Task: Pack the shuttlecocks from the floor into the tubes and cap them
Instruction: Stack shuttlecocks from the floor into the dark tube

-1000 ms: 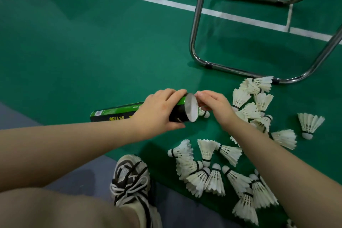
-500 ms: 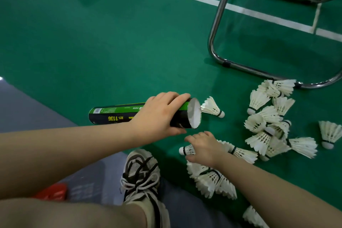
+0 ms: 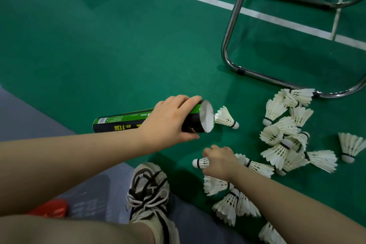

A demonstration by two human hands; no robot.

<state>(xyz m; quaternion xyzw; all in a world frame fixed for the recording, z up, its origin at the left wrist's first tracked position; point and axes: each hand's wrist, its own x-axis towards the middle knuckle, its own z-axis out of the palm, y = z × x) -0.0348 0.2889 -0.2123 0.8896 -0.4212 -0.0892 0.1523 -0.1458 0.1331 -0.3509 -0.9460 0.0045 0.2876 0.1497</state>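
Head view.

A: Nearest first: what has the right hand (image 3: 216,161) got?

B: Its fingers are curled round one shuttlecock (image 3: 201,163) at the far-left edge of the near heap (image 3: 227,202) on the green floor (image 3: 99,45), cork poking out to the left. Just beyond, the left hand (image 3: 170,119) is wrapped over the tube (image 3: 122,124), held sideways with its pale end facing right.

A: So how should it be loaded?

B: I'd keep the cork leading, lift it level with that end and slide it in straight, so the feathers nest rather than crumple. The left hand should hold the tube steady. A stray shuttlecock (image 3: 225,118) lies just beside the end, so avoid knocking it. The far pile (image 3: 285,136) by the chair frame (image 3: 229,45) waits.
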